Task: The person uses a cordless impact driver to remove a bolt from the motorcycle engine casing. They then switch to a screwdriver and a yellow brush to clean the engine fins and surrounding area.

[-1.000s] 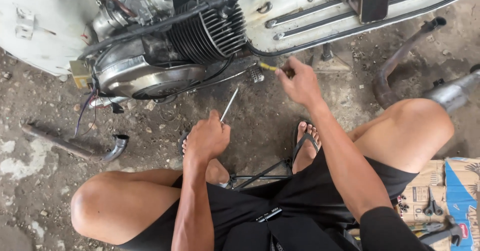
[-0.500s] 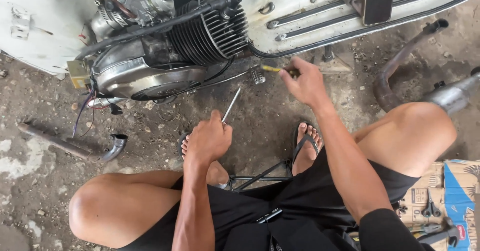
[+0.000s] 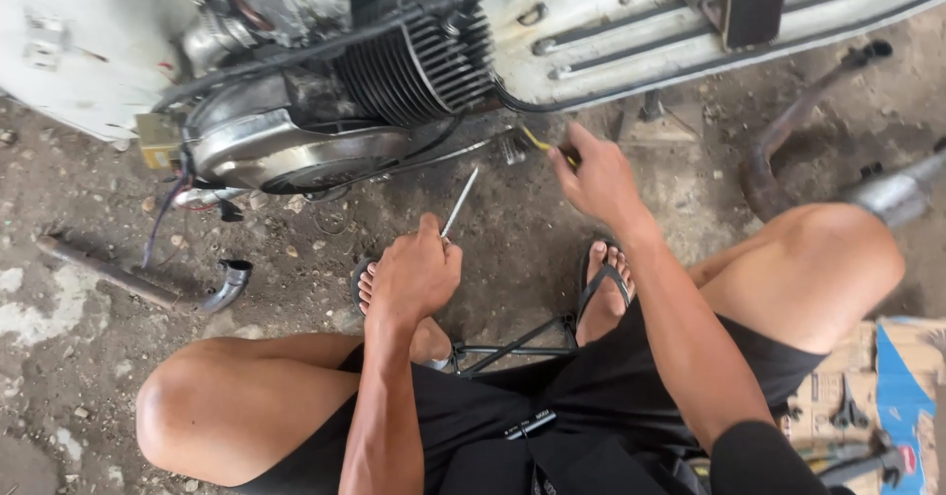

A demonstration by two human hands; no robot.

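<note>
head view, looking down at a seated person. the left hand (image 3: 416, 273) is closed in a fist around the handle end of a thin, straight, silver metal rod tool (image 3: 460, 200); the shaft rises from the fist and slants up and to the right, its tip near the underside of the black finned engine cylinder (image 3: 419, 62) but apart from it. the right hand (image 3: 599, 175) is stretched forward with fingers curled, pinching a small yellow-handled tool (image 3: 539, 143) between thumb and fingertips; the tool's far end lies just beside a small metal fitting under the engine, and whether the two touch cannot be told. the rounded, polished silver engine cover (image 3: 296, 155) sits left of the cylinder, against the white scooter body (image 3: 611, 22). both feet, in black sandals (image 3: 603, 283), rest on the dirty concrete floor (image 3: 89, 288). a bent rusty exhaust pipe (image 3: 148, 283) lies on the floor at left, well apart from both hands.
</note>
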